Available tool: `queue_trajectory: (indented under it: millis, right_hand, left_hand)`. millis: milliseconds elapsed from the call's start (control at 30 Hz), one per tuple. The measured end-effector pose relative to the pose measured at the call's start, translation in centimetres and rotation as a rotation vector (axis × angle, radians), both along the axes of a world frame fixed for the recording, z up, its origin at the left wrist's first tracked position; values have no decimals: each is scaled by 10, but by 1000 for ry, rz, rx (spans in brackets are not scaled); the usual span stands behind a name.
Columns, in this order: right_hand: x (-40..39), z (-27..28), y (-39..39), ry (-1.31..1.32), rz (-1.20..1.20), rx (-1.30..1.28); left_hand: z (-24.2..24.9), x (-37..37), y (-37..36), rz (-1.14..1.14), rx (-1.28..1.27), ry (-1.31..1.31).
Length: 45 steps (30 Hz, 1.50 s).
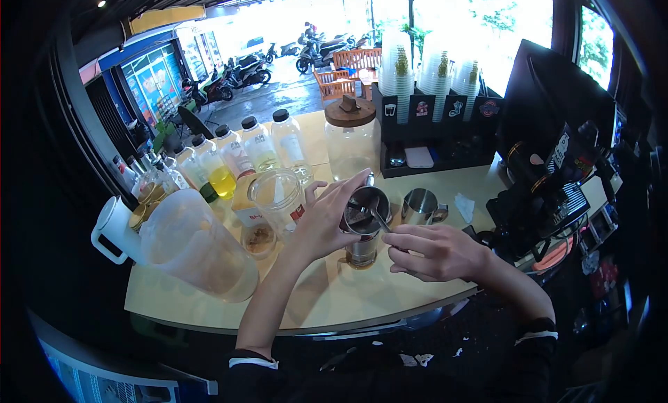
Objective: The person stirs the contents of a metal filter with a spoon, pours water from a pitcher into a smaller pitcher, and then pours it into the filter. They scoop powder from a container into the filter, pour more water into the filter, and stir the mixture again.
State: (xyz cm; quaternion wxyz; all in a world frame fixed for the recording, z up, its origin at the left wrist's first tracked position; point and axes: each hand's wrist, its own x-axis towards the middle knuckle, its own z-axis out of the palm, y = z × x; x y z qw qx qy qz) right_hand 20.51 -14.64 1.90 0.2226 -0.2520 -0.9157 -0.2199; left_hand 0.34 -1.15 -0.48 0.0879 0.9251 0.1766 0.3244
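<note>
- Left hand [321,222] curled around the rim of a small metal cup [367,212], fingers closed on it, holding it tilted over a glass [363,250] that stands near the counter's front edge, about mid-width.
- Right hand [435,253] loosely closed, fingers pinching a thin spoon handle [379,216] that reaches into the metal cup; palm down, low over the counter [327,299] near the front edge.
- Glass sits directly under the cup, dark liquid at the bottom; whether cup and glass touch, cannot tell.
- Second metal pitcher [419,207] just right of the held cup, upright, mid-counter; crumpled white tissue [464,208] beside it toward the right edge.
- Clear plastic jar [277,196] with red label just left of the left hand; small open container with brown powder [259,240] in front of it.
- Big translucent jug with white handle [188,243] at the front-left corner, leaning.
- Row of black-capped bottles [236,156] along the left edge, some with yellow or green liquid.
- Large glass jar with wooden lid [350,139] at the back, centre.
- Black organiser with stacked plastic cups [435,90] along the back-right edge.
- Dark machine [550,187] at the right edge, details unclear.
- Motorbikes [236,76] parked outside, well beyond the counter.
</note>
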Motion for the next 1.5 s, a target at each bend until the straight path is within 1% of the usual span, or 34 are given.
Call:
queue_trajectory:
  millis: [67, 100, 133, 200, 233, 267, 333, 400, 467, 500, 600, 633, 733, 800, 900, 933, 1000, 1033, 1067, 1133, 1167, 1200, 1233, 1267, 1300, 1333, 1400, 1500]
  right_hand:
    - [-4, -7, 0, 27, 19, -33]
    - [-5, -8, -3, 13, 11, -130]
    - [-4, -7, -3, 12, 11, -130]
    - [-1, -3, 0, 104, -15, -22]
    - [1, -4, 2, 154, -23, -48]
    - [-1, -6, 2, 154, -22, -48]
    - [-4, -11, 1, 121, 24, -143]
    - [-3, -10, 2, 174, 24, -112]
    - [2, -2, 2, 262, -54, -99]
    - [2, -6, 2, 272, -26, -102]
    - [-3, -9, -4, 229, -13, -125]
    - [-1, -6, -3, 247, -23, -42]
    - [1, -7, -1, 281, -44, -40]
    - [0, -13, -4, 248, -16, -36]
    - [5, -15, -7, 365, -6, -22]
    - [8, -13, -8, 366, -7, -23]
    - [12, -6, -12, 649, -34, -35]
    - [15, 0, -13, 709, 0, 5]
    - [19, -2, -14, 710, 0, 5]
    - [28, -12, -15, 936, -53, 3]
    - [26, -17, -13, 1114, -9, -73]
    - [29, -23, -12, 1116, -9, -73]
    - [35, -31, -10, 1084, -86, -122]
    - [38, -40, -7, 1050, -162, -172]
    - [34, -52, -4, 1186, -128, -274]
    - [35, -66, 0, 1189, -128, -276]
    - [39, -95, 11, 1203, -203, -442]
    - [39, -122, 25, 1231, -208, -523]
  left_hand:
    - [6, -1, 3, -23, -14, 18]
    - [9, -1, 5, -35, -22, 59]
    - [11, 0, 6, -47, -29, 100]
    - [13, -1, 9, -74, -54, 98]
    - [14, -1, 9, -99, -78, 95]
    - [14, -2, 9, -98, -78, 95]
    - [15, -1, 9, -86, -49, 123]
    - [15, -2, 9, -103, -55, 109]
    - [14, -2, 9, -119, -61, 95]
    - [13, -3, 9, -103, -47, 92]
    - [9, -4, 12, -93, -30, 69]
    - [8, -4, 12, -97, -32, 51]
    - [8, -5, 10, -95, -65, 28]
    - [7, -6, 8, -80, -64, 21]
    - [4, -6, 8, -52, -80, 10]
    - [3, -6, 8, -36, -93, 3]
    - [-2, -5, 11, -19, -121, -19]
    - [-3, -4, 12, -1, -150, -43]
    - [-3, -4, 12, -1, -150, -42]
    - [-2, -3, 12, 6, -207, -78]
    - [-1, -3, 11, 5, -208, -76]
    - [2, -2, 8, 27, -285, -92]
    - [4, -2, 6, 48, -362, -107]
    - [5, -1, 5, 48, -363, -104]
    - [6, -1, 4, 66, -393, -120]
    - [7, 0, 3, 84, -422, -136]
    - [9, 1, 3, 106, -429, -133]
    - [10, 3, 1, 141, -443, -136]
